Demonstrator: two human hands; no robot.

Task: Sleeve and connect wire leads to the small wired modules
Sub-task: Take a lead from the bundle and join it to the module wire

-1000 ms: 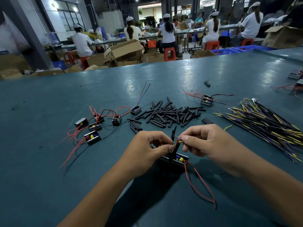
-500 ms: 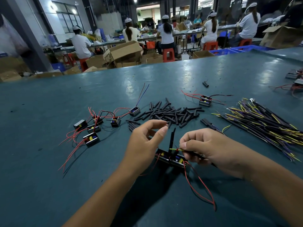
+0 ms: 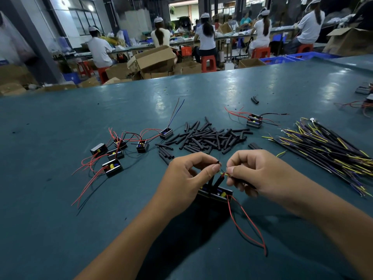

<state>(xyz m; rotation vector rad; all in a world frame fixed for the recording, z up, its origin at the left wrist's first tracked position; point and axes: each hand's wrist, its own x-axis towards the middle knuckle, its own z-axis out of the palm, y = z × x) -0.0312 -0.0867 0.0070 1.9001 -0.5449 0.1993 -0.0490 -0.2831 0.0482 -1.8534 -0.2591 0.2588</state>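
Observation:
A small black wired module (image 3: 219,194) lies on the green table between my hands, red and black leads (image 3: 245,225) trailing toward me. My left hand (image 3: 185,176) pinches the top of a black sleeved lead (image 3: 217,163) that rises from the module. My right hand (image 3: 256,170) pinches a yellow-tipped wire lead (image 3: 226,174) just right of it, beside a second black sleeve (image 3: 219,180). Whether the wire tips touch is too small to tell.
Loose black sleeves (image 3: 210,137) are heaped beyond my hands. Several wired modules (image 3: 115,156) with red leads lie at the left, one more module (image 3: 254,120) behind the heap. A bundle of yellow-and-black wires (image 3: 327,150) fans out at the right. Seated people work at far benches.
My left hand, lifted with spread fingers half a second ago, has closed thumb and forefinger on the upright sleeved lead. My right hand has raised its yellow wire toward that lead.

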